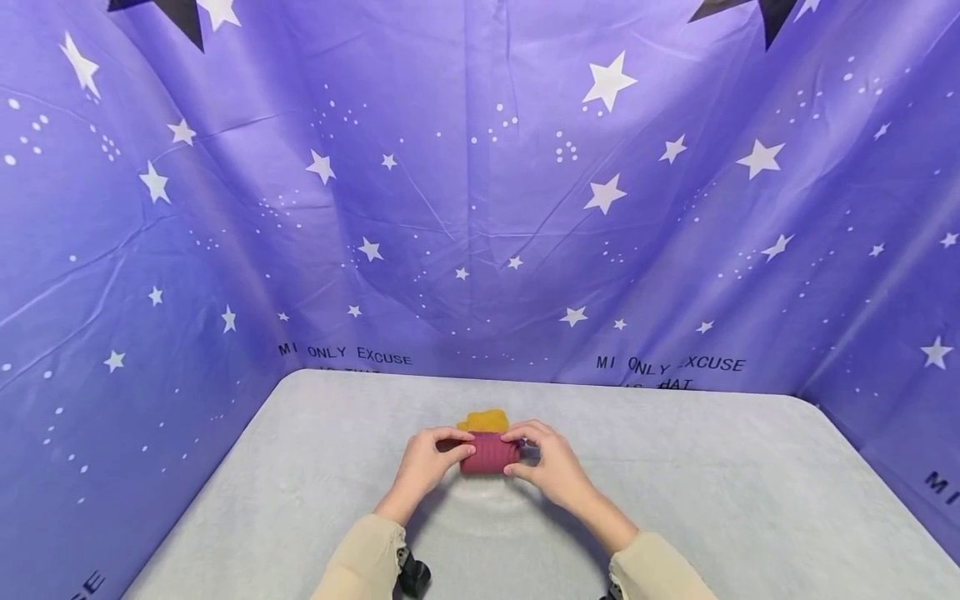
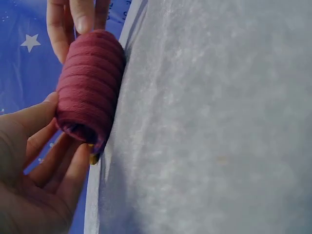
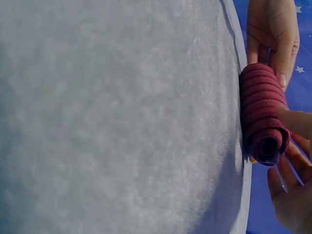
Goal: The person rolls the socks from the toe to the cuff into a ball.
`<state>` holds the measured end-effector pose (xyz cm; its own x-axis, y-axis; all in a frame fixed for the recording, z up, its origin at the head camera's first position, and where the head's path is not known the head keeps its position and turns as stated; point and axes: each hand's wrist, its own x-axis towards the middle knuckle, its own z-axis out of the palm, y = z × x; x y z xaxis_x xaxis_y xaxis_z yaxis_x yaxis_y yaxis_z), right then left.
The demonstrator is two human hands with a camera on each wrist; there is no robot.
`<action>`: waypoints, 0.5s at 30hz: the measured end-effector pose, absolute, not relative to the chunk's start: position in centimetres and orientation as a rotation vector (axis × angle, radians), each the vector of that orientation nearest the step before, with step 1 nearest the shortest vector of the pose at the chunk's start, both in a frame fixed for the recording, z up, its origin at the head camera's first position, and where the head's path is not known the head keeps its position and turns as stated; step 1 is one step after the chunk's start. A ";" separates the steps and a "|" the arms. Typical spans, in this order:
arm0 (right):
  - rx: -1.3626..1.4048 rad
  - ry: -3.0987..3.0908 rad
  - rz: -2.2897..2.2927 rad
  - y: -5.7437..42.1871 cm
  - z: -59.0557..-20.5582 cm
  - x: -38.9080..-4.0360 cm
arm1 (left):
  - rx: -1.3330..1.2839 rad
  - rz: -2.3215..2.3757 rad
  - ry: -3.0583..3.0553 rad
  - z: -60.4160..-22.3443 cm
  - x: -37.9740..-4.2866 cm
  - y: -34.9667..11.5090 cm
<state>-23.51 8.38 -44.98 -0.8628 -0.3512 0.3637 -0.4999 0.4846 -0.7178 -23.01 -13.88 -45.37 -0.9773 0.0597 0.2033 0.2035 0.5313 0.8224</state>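
Observation:
A maroon ribbed cloth roll (image 1: 490, 454) lies crosswise on the table, with a spiral end showing in the right wrist view. My left hand (image 1: 429, 462) holds its left end, thumb on the near side and fingers over the top. At the other end my right hand (image 1: 551, 461) grips the roll the same way, thumb low at the front. Directly behind the roll lies a mustard-yellow soft piece (image 1: 486, 420), its lower edge hidden by the roll. A small dark blue patch (image 1: 529, 452) shows between the right hand's thumb and fingers.
The pale grey table (image 1: 337, 500) has rounded far corners and spreads out on both sides of the hands. A purple curtain (image 1: 480, 208) with white stars hangs along its back and sides. Black wrist straps (image 1: 412, 575) sit at the beige sleeves (image 1: 363, 558).

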 end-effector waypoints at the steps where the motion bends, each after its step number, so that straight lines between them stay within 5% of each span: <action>1: 0.734 -2.565 1.318 8.4 -45.1 -23.6 | -0.245 -1.460 -2.600 -45.5 -23.0 -13.9; 15: 0.670 -2.589 1.413 8.6 -45.9 -24.8 | -0.404 -1.820 -2.472 -46.1 -23.0 -14.0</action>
<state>-24.82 8.60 -45.92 -0.8953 -0.3233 0.3064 -0.4327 0.4674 -0.7710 -23.03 -14.03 -46.08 -0.9648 0.1815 0.1902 0.2355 0.2753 0.9321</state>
